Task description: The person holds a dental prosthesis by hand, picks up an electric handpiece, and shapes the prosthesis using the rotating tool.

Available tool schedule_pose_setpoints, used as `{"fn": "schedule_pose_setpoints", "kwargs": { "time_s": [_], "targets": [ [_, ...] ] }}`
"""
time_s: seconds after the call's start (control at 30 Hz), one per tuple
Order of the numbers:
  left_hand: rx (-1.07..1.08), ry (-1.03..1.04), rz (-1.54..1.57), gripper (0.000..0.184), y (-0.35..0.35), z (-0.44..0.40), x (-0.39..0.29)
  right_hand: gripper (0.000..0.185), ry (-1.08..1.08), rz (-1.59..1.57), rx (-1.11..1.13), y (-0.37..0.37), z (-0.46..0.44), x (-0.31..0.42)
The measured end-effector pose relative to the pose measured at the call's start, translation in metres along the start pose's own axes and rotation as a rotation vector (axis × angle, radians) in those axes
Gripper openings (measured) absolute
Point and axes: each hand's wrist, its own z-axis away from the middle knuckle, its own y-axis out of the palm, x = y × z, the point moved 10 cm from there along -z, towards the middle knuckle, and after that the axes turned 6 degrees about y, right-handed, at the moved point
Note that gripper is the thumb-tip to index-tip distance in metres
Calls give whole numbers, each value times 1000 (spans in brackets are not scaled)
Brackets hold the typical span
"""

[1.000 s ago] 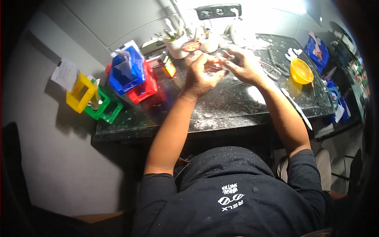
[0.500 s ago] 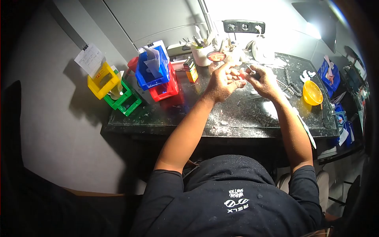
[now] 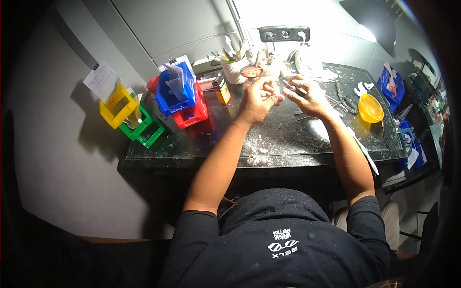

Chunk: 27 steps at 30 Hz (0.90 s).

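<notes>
Head view: nearest, dusty black shirt [image 3: 283, 225]. Beyond, on dust-covered black bench [image 3: 192, 150], at right, translucent yellow bowl [image 3: 370, 108]. Above bench, left hand [image 3: 259, 100] curled, thumb against fingers, grip contents unclear; just right, right hand [image 3: 307, 97] pinching slim dark tool [image 3: 291, 86]. Farther, white textured cup [image 3: 234, 72].

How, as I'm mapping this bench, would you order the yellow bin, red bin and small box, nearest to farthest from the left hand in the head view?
From the left hand:
1. Small box, just left.
2. Red bin, farther left, under the blue bin.
3. Yellow bin, farthest left, beside green bins.
</notes>
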Motion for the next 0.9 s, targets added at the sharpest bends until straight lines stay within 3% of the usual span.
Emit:
{"fn": "schedule_pose_setpoints", "kwargs": {
  "time_s": [0.07,0.2,0.47,0.53,0.6,0.67,0.77,0.9],
  "targets": [
    [-17,2,23,39,-2,-1,3,33,-189,151,-45,-1,5,17],
    [7,17,-28,39,-2,-2,1,30,-270,392,-136,-4,9,26],
    [-7,-1,41,38,-1,-1,-4,32,-194,156,-52,-3,9,27],
    [0,33,37,39,-2,-2,-4,32,8,134,98,4,10,22],
    [-9,49,41,41,-4,-2,-3,32,-51,136,31,1,11,26],
    [7,48,25,42,-4,-3,-2,31,121,121,128,8,8,11],
    [-2,48,55,43,-4,-2,-7,31,-55,237,46,7,8,18],
    [4,37,79,44,-3,-2,-6,31,-107,225,4,5,11,22]
  ]
}}
